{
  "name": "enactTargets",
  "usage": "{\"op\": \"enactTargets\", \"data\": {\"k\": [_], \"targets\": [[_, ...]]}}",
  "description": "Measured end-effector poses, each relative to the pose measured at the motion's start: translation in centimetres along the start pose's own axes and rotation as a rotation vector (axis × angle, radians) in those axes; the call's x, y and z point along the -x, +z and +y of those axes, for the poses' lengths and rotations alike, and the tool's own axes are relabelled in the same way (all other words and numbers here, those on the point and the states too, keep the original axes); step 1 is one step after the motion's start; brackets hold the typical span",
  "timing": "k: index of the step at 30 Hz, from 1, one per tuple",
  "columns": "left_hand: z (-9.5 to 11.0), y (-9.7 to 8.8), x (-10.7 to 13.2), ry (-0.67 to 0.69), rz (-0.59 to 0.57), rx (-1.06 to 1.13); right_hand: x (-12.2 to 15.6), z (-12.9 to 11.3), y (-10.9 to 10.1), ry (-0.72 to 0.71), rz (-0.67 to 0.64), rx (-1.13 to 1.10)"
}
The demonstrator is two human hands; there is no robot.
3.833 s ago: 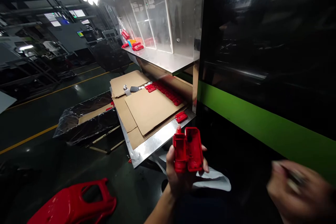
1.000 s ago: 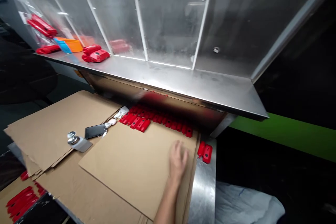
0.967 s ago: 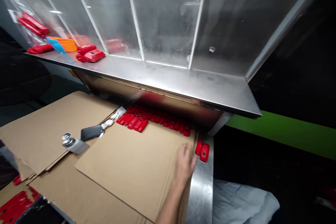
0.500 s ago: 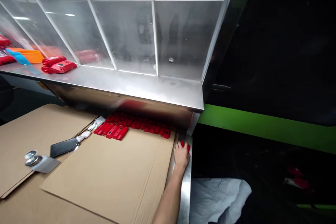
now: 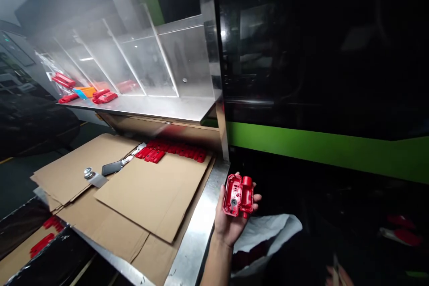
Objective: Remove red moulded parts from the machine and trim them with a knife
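Note:
My left hand (image 5: 227, 223) holds a red moulded plastic part (image 5: 238, 195) palm up, just past the right edge of the steel table (image 5: 196, 241). The part's hollow inner side faces me. A row of several similar red parts (image 5: 174, 150) lies at the back of the cardboard sheets (image 5: 147, 192) under the steel shelf (image 5: 150, 107). Only a sliver of my right hand (image 5: 337, 273) shows at the bottom edge, blurred, with something thin beside it that I cannot make out.
A phone (image 5: 112, 168), a metal scraper (image 5: 92, 176) and small white items lie on the cardboard. More red parts (image 5: 103, 96) and an orange tray (image 5: 85, 91) sit on the shelf. A white bag (image 5: 268, 230) lies below my hand. A black and green machine (image 5: 318, 98) fills the right.
My left hand reached to the red part at the table's right edge, picked it up and drew it back toward me. My head turned to the right.

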State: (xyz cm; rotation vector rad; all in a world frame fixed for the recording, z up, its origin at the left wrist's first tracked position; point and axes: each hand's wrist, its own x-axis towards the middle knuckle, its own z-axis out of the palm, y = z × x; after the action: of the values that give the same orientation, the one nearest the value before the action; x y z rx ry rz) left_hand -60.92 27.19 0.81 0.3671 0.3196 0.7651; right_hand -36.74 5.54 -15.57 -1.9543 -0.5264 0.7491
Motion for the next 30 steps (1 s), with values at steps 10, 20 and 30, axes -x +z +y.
{"op": "enactTargets", "data": {"k": [10, 20, 30], "targets": [[-9.3, 8.9, 3.9, -0.004, -0.108, 0.067, 2.2, -16.4, -5.8, -0.764, -0.224, 0.173], [-9.0, 10.3, 6.2, 0.102, -0.025, -0.121, 3.8, -18.6, -8.7, -1.205, -0.175, 0.539], [-9.2, 11.3, 6.6, 0.109, -0.021, -0.183, 3.5, -20.6, -9.5, -1.353, -0.135, 0.61]]}}
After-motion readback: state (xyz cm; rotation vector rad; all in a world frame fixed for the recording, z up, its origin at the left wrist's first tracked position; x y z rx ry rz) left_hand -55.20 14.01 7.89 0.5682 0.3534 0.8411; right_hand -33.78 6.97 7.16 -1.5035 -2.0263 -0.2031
